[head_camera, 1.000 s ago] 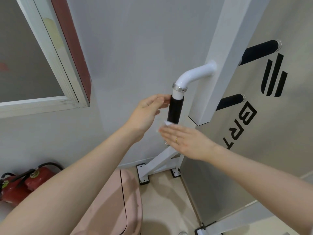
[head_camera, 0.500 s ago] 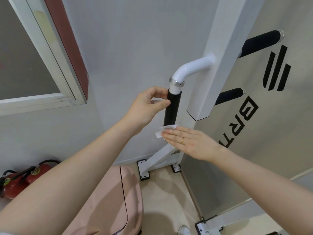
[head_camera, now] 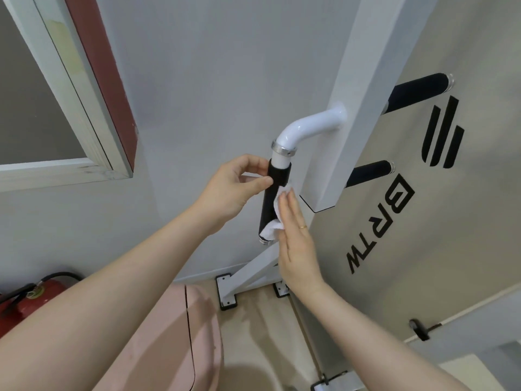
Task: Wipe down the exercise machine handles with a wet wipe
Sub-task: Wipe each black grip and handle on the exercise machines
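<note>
Two hands share the black handle (head_camera: 273,201): your left hand (head_camera: 235,190) pinches its top to steady it, while your flat, straight-fingered right hand (head_camera: 296,244) presses the wet wipe (head_camera: 277,211) against its side.

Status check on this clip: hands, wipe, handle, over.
Left hand pinching the wet wipe at the black handle. Right hand flat, pressing the wipe onto the handle. Nothing in the way.
</note>
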Demonstrator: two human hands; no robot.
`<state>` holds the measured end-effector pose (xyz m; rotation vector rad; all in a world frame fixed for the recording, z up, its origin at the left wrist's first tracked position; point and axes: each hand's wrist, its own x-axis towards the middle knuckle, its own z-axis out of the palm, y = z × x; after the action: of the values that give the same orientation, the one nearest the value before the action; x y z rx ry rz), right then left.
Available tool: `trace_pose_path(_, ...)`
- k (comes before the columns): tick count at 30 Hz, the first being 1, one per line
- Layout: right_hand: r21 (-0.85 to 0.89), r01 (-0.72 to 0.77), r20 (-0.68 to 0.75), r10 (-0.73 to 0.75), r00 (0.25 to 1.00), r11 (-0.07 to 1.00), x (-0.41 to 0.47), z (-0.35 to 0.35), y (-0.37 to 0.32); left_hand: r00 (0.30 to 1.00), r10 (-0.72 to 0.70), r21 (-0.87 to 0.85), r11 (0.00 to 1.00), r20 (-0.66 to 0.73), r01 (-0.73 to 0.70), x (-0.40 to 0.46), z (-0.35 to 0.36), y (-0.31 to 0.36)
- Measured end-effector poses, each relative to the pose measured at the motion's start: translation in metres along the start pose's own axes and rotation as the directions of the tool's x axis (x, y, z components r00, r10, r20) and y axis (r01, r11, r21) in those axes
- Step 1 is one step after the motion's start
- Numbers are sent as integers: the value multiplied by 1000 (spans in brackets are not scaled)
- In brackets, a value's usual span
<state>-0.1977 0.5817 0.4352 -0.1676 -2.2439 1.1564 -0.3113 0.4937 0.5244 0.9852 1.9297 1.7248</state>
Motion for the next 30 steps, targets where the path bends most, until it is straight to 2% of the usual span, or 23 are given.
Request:
trace_pose_path(2,132,-216,-36,222,974,967,11,-2,-13,1000,1,10,1000,-12,-1,1,1,0)
trace_pose_path(3,168,-250,-55,262,963,954,22,-6,-22,1000,4,15,1000,-18,-4,0,1,0)
trace_pose_path(5,242,-180,-106,210,972,953,47,-18,-38,1000,10,19,1000,-28,-10,-1,2,1)
trace_pose_path(8,460,-95,-67,141,988,883,67,-30,-54,998,19,20,1000,-52,-18,-3,6,1)
trace_pose_path(10,427,-167,26,172,985,889,55,-30,-45,996,13,17,1000,-89,-11,-5,8,-1)
trace_pose_path(13,244,-321,186,280,942,915,34,-27,-20,987,-1,16,1000,-163,4,-6,10,-5)
trace_pose_path(15,244,-291,174,253,951,925,38,-33,-24,979,-11,27,999,-202,16,-5,11,-7)
trace_pose_path(18,451,-172,33,177,984,876,58,-40,-47,982,-51,0,999,-183,52,-4,10,-9)
trace_pose_path(20,555,-150,-19,193,981,818,61,-38,-51,984,-96,-1,995,-151,97,-4,7,-9)
trace_pose_path(22,519,-222,39,237,971,825,49,-33,-39,985,-136,39,989,-110,142,-3,3,-9)
trace_pose_path(26,240,-449,302,373,877,861,22,-31,-6,987,-150,96,983,-60,155,-4,0,-8)
trace_pose_path(28,217,-421,270,361,893,881,28,-36,-8,987,-151,81,984,-59,156,-5,3,-10)
trace_pose_path(30,334,-354,172,313,934,874,38,-41,-19,987,-150,59,986,-63,154,-5,5,-13)
